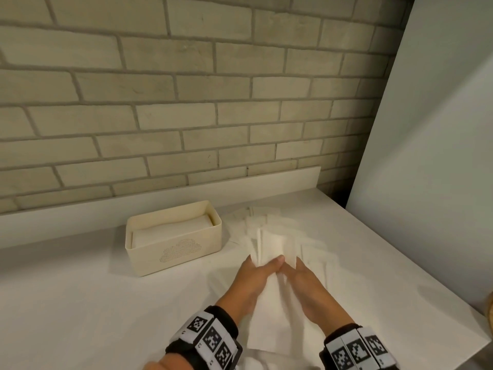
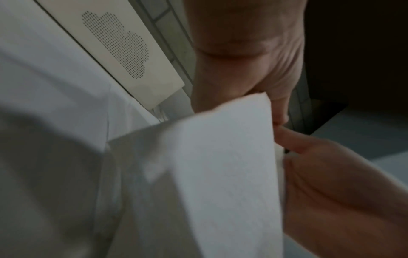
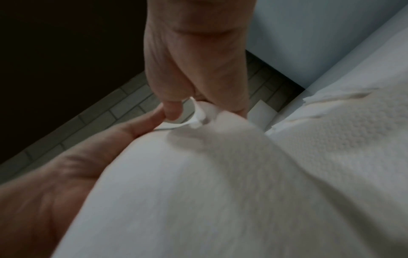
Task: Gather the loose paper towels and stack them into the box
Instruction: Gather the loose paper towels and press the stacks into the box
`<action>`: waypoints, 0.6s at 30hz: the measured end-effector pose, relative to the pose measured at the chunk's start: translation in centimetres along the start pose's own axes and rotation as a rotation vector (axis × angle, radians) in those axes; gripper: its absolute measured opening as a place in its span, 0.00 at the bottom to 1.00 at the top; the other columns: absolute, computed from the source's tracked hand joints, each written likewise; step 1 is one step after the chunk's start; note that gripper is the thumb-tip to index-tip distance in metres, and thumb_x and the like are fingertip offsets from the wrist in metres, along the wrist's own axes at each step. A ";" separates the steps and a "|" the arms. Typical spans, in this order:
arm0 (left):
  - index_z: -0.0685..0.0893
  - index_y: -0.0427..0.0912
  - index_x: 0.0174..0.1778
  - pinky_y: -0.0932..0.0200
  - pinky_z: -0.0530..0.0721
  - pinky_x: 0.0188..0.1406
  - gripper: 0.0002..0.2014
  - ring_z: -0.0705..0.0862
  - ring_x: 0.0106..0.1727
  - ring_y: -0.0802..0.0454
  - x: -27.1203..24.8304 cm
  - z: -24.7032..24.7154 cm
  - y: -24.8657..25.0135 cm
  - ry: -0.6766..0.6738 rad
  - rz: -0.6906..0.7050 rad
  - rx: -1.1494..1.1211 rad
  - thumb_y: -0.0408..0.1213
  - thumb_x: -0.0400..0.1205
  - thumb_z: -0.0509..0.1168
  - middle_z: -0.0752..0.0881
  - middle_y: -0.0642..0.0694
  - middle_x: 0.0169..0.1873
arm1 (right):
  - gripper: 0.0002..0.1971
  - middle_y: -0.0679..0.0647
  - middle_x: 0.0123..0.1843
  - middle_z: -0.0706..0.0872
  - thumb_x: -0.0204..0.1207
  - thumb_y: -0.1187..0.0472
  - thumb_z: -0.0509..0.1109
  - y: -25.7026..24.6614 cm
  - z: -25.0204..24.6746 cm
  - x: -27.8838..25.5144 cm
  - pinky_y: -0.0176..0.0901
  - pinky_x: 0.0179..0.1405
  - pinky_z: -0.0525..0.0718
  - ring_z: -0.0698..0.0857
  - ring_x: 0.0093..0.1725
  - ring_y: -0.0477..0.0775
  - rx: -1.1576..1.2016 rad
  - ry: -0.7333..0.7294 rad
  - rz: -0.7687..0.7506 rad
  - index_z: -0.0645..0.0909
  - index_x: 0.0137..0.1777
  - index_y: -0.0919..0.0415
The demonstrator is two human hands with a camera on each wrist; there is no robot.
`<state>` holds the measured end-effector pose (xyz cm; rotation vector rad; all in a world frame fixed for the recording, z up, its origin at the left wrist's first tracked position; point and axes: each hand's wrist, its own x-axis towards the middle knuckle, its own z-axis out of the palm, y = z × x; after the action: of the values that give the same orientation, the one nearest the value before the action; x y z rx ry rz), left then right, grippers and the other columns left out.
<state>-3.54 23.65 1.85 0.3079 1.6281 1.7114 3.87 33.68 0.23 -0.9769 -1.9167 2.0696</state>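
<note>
A cream box [image 1: 173, 244] with a dotted cloud on its front stands on the white counter [image 1: 80, 303], with a flat stack of towels [image 1: 170, 231] inside. Its front also shows in the left wrist view [image 2: 123, 52]. Right of it, several loose paper towels [image 1: 269, 220] lie fanned out. Just in front of them, both hands hold one bundle of paper towels [image 1: 274, 247] upright between them. My left hand [image 1: 262, 268] grips its left side, thumb across the front. My right hand [image 1: 301, 273] pinches the right side [image 3: 198, 111]. The bundle's lower part hangs between my wrists.
A brick wall [image 1: 186, 102] and a low white backsplash [image 1: 266, 180] close the back. A tall white panel [image 1: 426, 156] stands at the right. The counter's right edge [image 1: 437, 284] runs diagonally, and a wicker-looking thing [image 1: 490, 311] peeks in beyond it.
</note>
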 end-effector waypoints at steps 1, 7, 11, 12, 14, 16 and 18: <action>0.84 0.39 0.60 0.51 0.87 0.52 0.17 0.90 0.50 0.45 0.1 -0.3 0.1 -0.003 -0.001 -0.019 0.40 0.77 0.72 0.91 0.41 0.49 | 0.40 0.46 0.77 0.72 0.72 0.42 0.71 -0.1 -0.6 0.0 0.52 0.78 0.67 0.71 0.77 0.54 0.028 -0.022 -0.032 0.58 0.81 0.49; 0.83 0.34 0.60 0.42 0.84 0.57 0.15 0.87 0.55 0.37 1.2 -3.2 0.2 0.040 0.035 -0.407 0.27 0.77 0.69 0.88 0.34 0.54 | 0.21 0.48 0.54 0.90 0.62 0.66 0.82 -0.3 -3.3 -1.2 0.46 0.61 0.85 0.87 0.56 0.50 -0.382 -0.313 0.003 0.83 0.54 0.51; 0.83 0.38 0.57 0.47 0.85 0.57 0.17 0.87 0.54 0.43 1.2 -6.2 0.1 0.101 0.136 -0.308 0.22 0.73 0.71 0.89 0.39 0.52 | 0.12 0.57 0.46 0.92 0.60 0.66 0.83 -0.8 -5.6 -0.1 0.43 0.46 0.85 0.90 0.47 0.57 -0.259 0.070 -0.130 0.87 0.43 0.62; 0.84 0.39 0.55 0.49 0.85 0.55 0.17 0.88 0.52 0.44 1.2 -6.9 0.0 0.105 0.144 -0.226 0.22 0.72 0.72 0.89 0.40 0.51 | 0.11 0.58 0.44 0.91 0.60 0.69 0.82 -1.2 -6.0 0.0 0.43 0.43 0.84 0.89 0.45 0.58 -0.123 0.144 -0.175 0.87 0.43 0.64; 0.84 0.42 0.48 0.54 0.86 0.50 0.15 0.88 0.47 0.47 1.4 -7.7 -0.6 0.111 0.144 -0.075 0.21 0.70 0.73 0.90 0.42 0.47 | 0.10 0.58 0.41 0.91 0.61 0.72 0.80 -1.5 -6.3 0.0 0.42 0.39 0.83 0.88 0.42 0.58 0.068 0.197 -0.240 0.86 0.41 0.64; 0.83 0.43 0.46 0.54 0.85 0.50 0.16 0.88 0.48 0.46 1.9 -7.7 -1.5 0.133 0.120 0.000 0.20 0.69 0.74 0.89 0.42 0.46 | 0.15 0.56 0.39 0.90 0.55 0.69 0.83 -1.1 -5.9 0.0 0.40 0.37 0.83 0.87 0.41 0.59 0.106 0.149 -0.241 0.86 0.42 0.63; 0.83 0.43 0.47 0.52 0.84 0.52 0.18 0.86 0.52 0.42 2.5 -7.4 -2.5 0.167 0.083 0.036 0.21 0.67 0.76 0.88 0.40 0.49 | 0.23 0.54 0.42 0.89 0.50 0.66 0.85 0.1 -5.5 0.5 0.39 0.39 0.84 0.86 0.45 0.59 0.063 0.110 -0.192 0.86 0.48 0.60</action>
<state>-9.10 19.46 -2.47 0.2592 1.7900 1.8131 6.52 38.47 0.16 -0.8387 -1.8029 1.9158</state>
